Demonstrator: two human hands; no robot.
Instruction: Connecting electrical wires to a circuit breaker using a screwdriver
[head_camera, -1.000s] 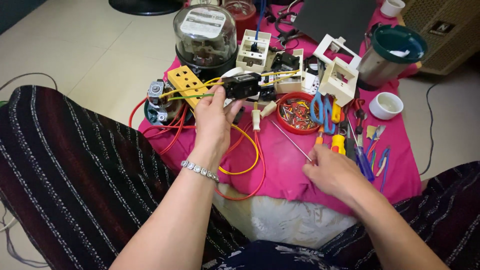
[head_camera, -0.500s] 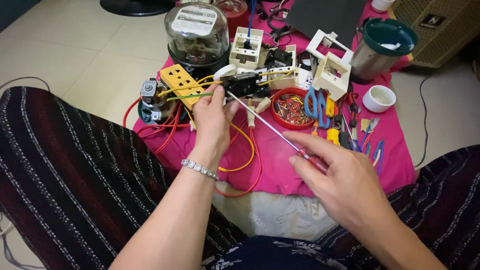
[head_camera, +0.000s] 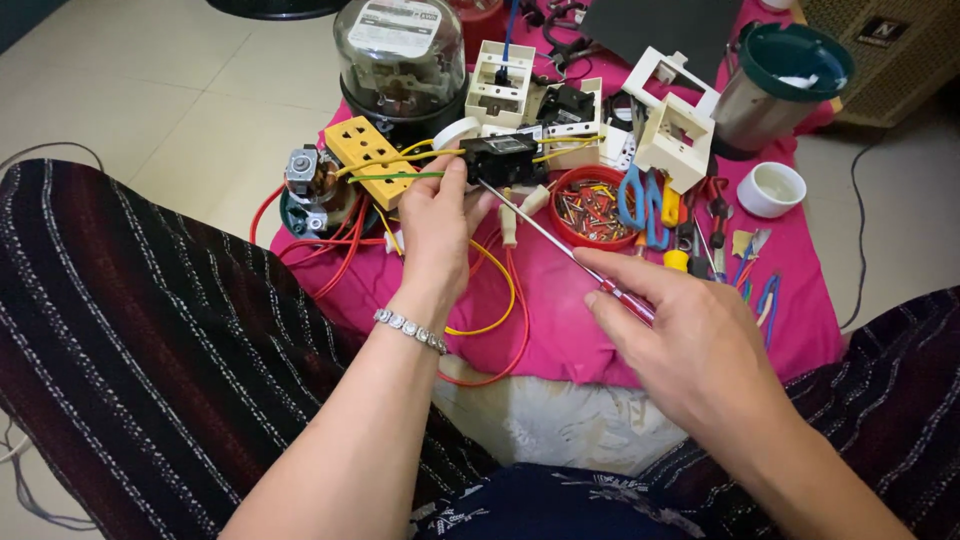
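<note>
Pale floor tiles (head_camera: 150, 90) are seen around a pink cloth (head_camera: 560, 320) that is spread on the ground between the knees of a seated person, and the work is laid out on this cloth. A black electrical block (head_camera: 503, 158) is pinched between thumb and fingers of the left hand (head_camera: 437, 220) at the cloth's far side, with yellow and green wires (head_camera: 400, 170) running out of it to the left. A slim screwdriver (head_camera: 560, 245) with a red handle is gripped in the closed right hand (head_camera: 690, 340), and its metal tip is set against the lower edge of the block. A beaded bracelet (head_camera: 410, 330) is worn on the left wrist.

Just beside the block, a yellow socket strip (head_camera: 365, 150) is placed, and a small motor (head_camera: 305, 180) is found at the cloth's left edge among red and orange wire loops (head_camera: 490, 320). A red bowl of small screws (head_camera: 590, 205) is set right of the block, with blue-handled scissors (head_camera: 640, 200) touching its rim. Behind, a glass-domed meter (head_camera: 400, 55), white plastic housings (head_camera: 675, 120), a steel jar with a green lid (head_camera: 775, 85) and a white cup (head_camera: 772, 188) are ranged. Dark striped trousers (head_camera: 140, 350) are seen on both sides
</note>
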